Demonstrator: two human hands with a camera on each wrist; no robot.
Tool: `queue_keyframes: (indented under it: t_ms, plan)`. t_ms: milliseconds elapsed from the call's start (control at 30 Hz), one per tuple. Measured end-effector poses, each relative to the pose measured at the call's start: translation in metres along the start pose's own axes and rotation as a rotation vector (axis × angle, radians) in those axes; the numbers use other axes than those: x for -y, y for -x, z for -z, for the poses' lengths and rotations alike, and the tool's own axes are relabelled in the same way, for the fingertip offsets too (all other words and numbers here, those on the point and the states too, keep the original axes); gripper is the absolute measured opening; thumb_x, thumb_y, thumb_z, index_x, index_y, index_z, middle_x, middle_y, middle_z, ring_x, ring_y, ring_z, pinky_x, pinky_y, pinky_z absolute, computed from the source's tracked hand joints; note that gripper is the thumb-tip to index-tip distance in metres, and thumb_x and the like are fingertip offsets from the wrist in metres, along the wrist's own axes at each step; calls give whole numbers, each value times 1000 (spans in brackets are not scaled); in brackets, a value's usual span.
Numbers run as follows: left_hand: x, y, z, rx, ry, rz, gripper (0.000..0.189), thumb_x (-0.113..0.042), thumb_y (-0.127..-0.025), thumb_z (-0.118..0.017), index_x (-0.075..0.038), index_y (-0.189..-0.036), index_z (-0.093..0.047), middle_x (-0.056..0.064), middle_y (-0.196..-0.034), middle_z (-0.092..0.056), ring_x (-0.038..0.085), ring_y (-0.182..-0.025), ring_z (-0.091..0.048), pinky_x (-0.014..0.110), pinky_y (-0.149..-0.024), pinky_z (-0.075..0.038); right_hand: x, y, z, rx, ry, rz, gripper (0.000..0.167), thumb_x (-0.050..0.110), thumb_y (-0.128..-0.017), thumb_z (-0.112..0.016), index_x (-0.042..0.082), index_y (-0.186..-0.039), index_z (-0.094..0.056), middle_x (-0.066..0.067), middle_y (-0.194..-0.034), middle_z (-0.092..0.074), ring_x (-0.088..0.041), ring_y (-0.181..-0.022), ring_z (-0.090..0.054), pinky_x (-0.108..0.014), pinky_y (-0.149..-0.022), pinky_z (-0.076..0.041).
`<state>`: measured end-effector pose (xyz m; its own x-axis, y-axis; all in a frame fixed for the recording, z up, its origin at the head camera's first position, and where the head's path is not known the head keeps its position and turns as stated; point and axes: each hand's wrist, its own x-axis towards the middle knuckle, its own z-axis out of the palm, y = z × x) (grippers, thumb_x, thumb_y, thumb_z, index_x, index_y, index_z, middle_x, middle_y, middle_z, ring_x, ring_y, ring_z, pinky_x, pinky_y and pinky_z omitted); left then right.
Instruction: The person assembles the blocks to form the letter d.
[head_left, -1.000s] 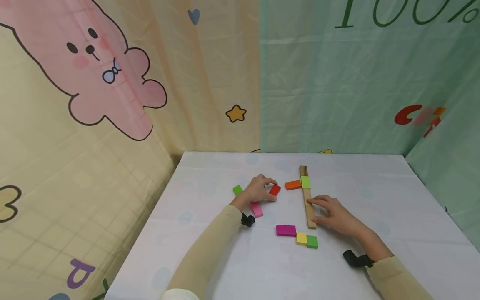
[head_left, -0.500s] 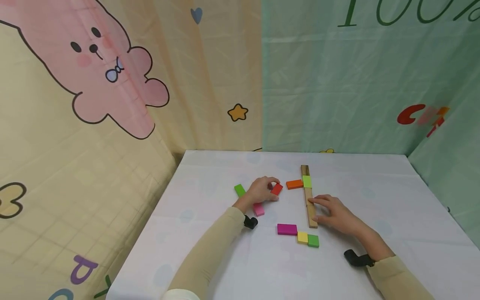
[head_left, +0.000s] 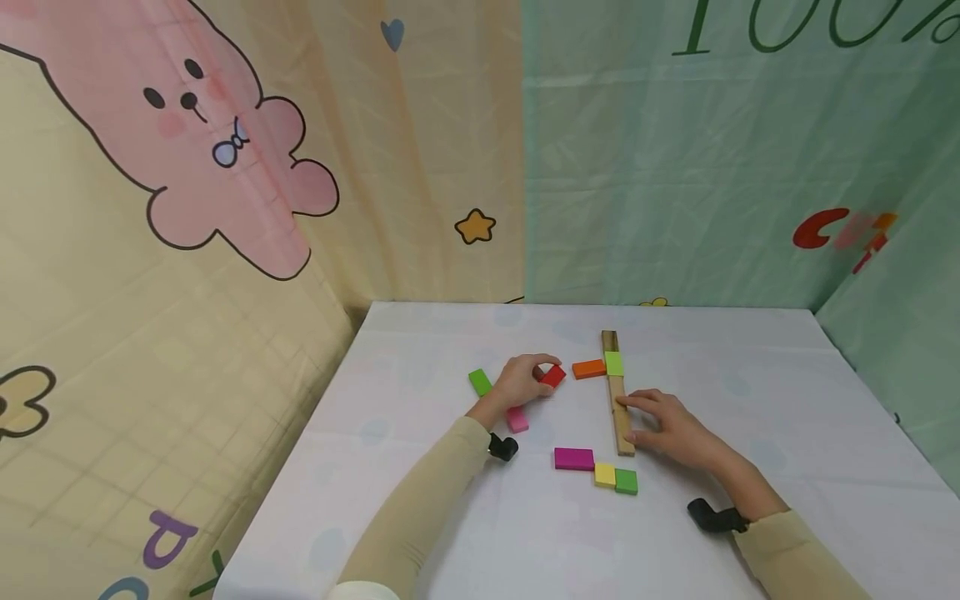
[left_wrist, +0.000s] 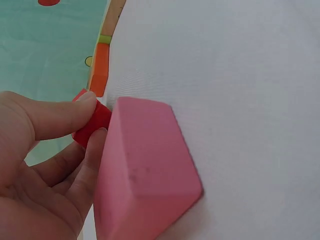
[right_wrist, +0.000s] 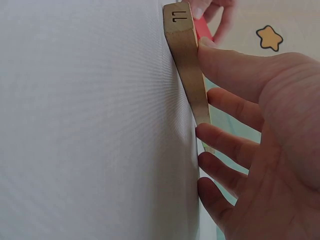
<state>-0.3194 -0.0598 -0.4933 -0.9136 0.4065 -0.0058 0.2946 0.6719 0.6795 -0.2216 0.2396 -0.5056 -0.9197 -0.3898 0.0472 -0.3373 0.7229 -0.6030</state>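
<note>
My left hand (head_left: 520, 381) pinches a small red block (head_left: 553, 376) between thumb and fingers, lifted a little off the white table (head_left: 420, 500); the left wrist view shows the same red block (left_wrist: 92, 123) in my fingertips. A pink block (head_left: 517, 419) lies just below that hand and looms large as the pink block (left_wrist: 145, 175) in the wrist view. My right hand (head_left: 667, 427) rests with straight fingers against the right side of a long wooden bar (head_left: 618, 408), the wooden bar (right_wrist: 187, 65) marked 11. A light green block (head_left: 613, 363) sits on the bar, and an orange block (head_left: 588, 368) lies beside it.
A green block (head_left: 480, 382) lies left of my left hand. A magenta block (head_left: 573, 458), a yellow block (head_left: 604, 474) and a green block (head_left: 626, 481) lie in a row near the bar's close end. Patterned curtains close in the table's far and side edges.
My left hand has closed on the red block and raised it slightly toward the bar. The right hand has stayed on the bar.
</note>
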Motion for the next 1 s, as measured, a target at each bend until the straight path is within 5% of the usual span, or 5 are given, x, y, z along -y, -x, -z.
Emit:
queue_keyframes:
  t_ms: [600, 1000]
  plan:
    - [-2, -7, -6, -30, 112, -9, 36, -7, -91, -75, -24, -123, -72, -2, -94, -66, 14, -87, -59, 25, -70, -51, -2, -2, -2, -1, 2, -9, 66, 42, -89, -77, 18, -147, -54, -19, -146, -44, -43, -132, -37, -67, -99, -39]
    - [-11, -8, -8, -2, 175, 60, 35, -8, -91, -75, -22, -124, -72, -1, -98, -64, 16, -89, -58, 26, -70, -52, -2, -1, -2, -6, -3, -18, 66, 41, -89, -76, 19, -147, -54, -18, -146, -44, -43, -133, -37, -67, -100, -39]
